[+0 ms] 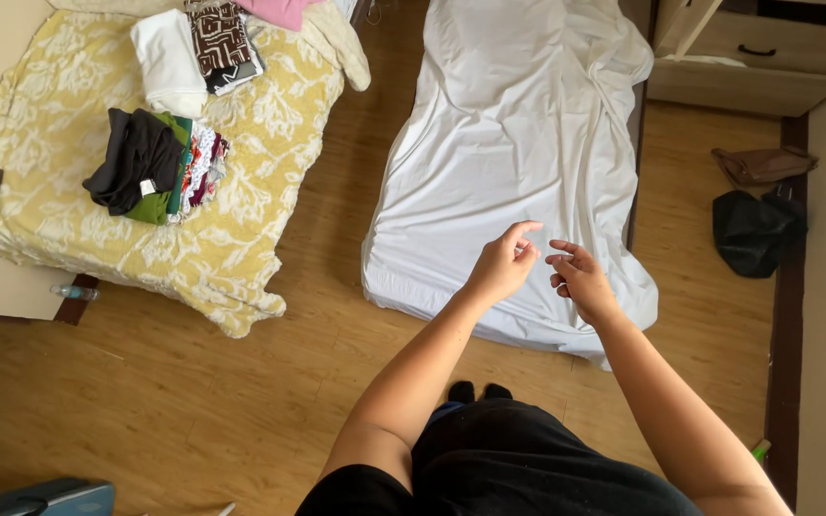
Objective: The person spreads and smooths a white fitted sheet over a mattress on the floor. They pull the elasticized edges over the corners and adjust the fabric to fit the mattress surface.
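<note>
Both hands raised over the white sheet-covered mattress (pixel 518 124), centre frame. Left hand (pixel 501 268) fingers curled, pinching nothing visible; right hand (pixel 580 280) loosely curled, apparently empty. Next: grip the sheet edge.

White sheet (pixel 509 143): smooth, faintly sheened cloth. Yellow bedspread (pixel 241 191): matt patterned cloth. Floor (pixel 193 401): smooth, satin-finished wood laminate.
</note>
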